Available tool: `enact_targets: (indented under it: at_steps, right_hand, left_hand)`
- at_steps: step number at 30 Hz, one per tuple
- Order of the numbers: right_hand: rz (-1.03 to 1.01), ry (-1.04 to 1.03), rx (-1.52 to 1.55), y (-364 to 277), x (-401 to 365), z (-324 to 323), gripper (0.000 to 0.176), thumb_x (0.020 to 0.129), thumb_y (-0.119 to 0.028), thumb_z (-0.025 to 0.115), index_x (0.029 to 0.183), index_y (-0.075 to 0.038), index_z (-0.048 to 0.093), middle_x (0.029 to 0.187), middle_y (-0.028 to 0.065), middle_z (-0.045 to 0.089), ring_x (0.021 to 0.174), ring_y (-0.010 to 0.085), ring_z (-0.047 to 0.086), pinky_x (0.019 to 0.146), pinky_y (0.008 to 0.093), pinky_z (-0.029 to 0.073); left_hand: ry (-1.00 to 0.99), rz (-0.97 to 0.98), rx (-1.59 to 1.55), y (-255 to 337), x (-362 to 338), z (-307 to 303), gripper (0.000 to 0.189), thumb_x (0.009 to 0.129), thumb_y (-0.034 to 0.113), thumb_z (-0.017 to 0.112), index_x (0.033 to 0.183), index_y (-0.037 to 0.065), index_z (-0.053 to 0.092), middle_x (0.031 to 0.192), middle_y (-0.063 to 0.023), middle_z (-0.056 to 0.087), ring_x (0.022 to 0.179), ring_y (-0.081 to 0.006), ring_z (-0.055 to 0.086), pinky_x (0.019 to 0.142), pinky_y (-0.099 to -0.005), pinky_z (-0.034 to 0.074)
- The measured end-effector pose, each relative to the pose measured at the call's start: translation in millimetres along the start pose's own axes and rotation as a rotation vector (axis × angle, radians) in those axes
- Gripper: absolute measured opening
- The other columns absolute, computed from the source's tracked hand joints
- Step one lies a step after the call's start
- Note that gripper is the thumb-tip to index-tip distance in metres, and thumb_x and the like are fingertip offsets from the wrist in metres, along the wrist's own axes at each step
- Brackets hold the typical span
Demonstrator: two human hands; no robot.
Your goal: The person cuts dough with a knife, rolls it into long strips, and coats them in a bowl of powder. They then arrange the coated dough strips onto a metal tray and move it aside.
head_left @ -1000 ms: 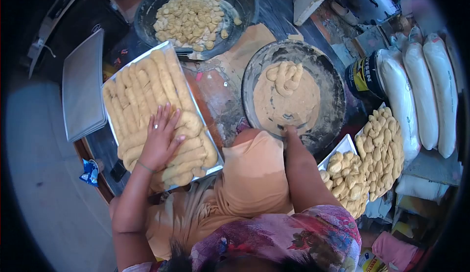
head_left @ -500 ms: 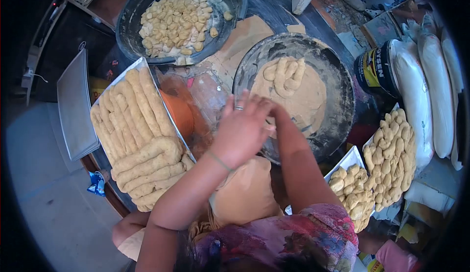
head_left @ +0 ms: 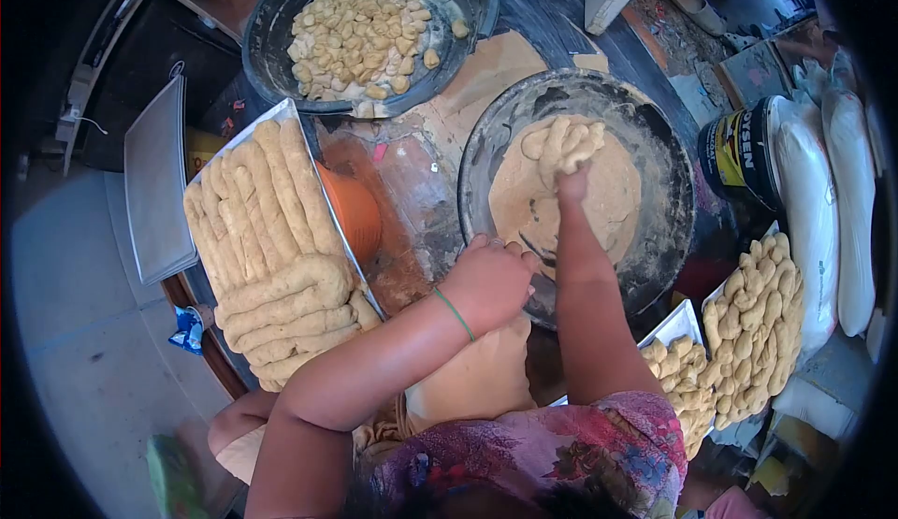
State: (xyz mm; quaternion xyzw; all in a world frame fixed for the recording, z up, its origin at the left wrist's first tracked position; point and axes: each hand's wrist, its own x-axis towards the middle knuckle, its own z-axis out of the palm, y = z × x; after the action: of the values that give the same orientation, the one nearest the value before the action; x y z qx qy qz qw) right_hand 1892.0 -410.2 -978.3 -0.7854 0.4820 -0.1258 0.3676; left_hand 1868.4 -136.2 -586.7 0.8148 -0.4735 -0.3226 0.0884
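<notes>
My right hand (head_left: 572,182) reaches into the black basin (head_left: 669,224) and is closed on strands of pale dough (head_left: 563,145). The strands look bunched together over a bed of light brown powder (head_left: 608,206). At the basin's near-left rim is my left hand (head_left: 491,278), its fingers curled; whatever may be in them is hidden. To the left, a tray (head_left: 341,206) bears long dough ropes (head_left: 267,210) laid side by side. On my right, twisted dough pieces (head_left: 758,323) cover more trays.
Beyond stands a second black tub (head_left: 482,14) of floury dough lumps (head_left: 360,37). An orange container (head_left: 351,210) sits beside the left tray. Metal trays (head_left: 154,187) lean at far left. A paint bucket (head_left: 739,154) and white sacks (head_left: 809,220) line the right side.
My right hand has moved forward into the basin and closed on the dough strands, which are now bunched. My left hand has drawn back toward me and curled its fingers. The view has shifted slightly.
</notes>
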Motion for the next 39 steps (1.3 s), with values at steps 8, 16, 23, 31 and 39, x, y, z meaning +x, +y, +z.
enact_targets:
  at_steps: [8,16,23,31,39]
  right_hand:
    - [0.149,-0.346,1.394,-54,-71,-69,0.05,0.069,-0.009,0.059,0.117,-0.002,0.051,0.108,0.0137,0.057,0.105,0.0289,0.054,0.092,0.0414,0.045]
    - [-0.387,-0.605,1.604,-225,-87,-233,0.048,0.082,-0.023,0.061,0.121,-0.001,0.042,0.094,0.0138,0.055,0.071,0.0223,0.057,0.068,0.0375,0.051]
    - [-0.551,-1.023,1.609,-285,-102,-293,0.053,0.089,-0.022,0.054,0.13,0.003,0.032,0.104,0.0147,0.049,0.064,0.0162,0.051,0.049,0.0277,0.049]
    - [-0.244,-0.396,0.103,-68,-47,-74,0.075,0.073,-0.023,0.074,0.132,0.002,0.035,0.124,0.0246,0.049,0.115,0.0354,0.049,0.096,0.0409,0.042]
    - [-0.527,-0.106,-0.829,-10,-167,-59,0.06,0.074,-0.024,0.068,0.128,-0.005,0.048,0.129,0.0149,0.051,0.119,0.0342,0.049,0.097,0.0396,0.041]
  left_hand:
    - [0.086,-0.034,0.035,-7,-11,11,0.028,0.083,0.027,0.056,0.098,0.003,0.056,0.093,-0.0143,0.061,0.092,-0.0315,0.06,0.083,-0.042,0.043]
    - [0.061,-0.171,0.042,-28,-37,20,0.028,0.081,0.026,0.056,0.097,0.002,0.058,0.091,-0.0173,0.063,0.088,-0.0335,0.061,0.079,-0.0458,0.047]
    - [0.067,-0.173,0.056,-21,-35,18,0.03,0.081,0.025,0.056,0.099,0.001,0.058,0.092,-0.0184,0.063,0.089,-0.0347,0.061,0.08,-0.0454,0.048]
    - [0.039,-0.166,0.007,-23,-39,10,0.029,0.082,0.026,0.056,0.098,0.001,0.056,0.092,-0.019,0.063,0.089,-0.0363,0.061,0.08,-0.0458,0.048]
    - [0.044,-0.169,-0.011,-37,-32,19,0.029,0.084,0.027,0.056,0.097,0.001,0.056,0.091,-0.019,0.062,0.088,-0.0367,0.06,0.079,-0.0462,0.048]
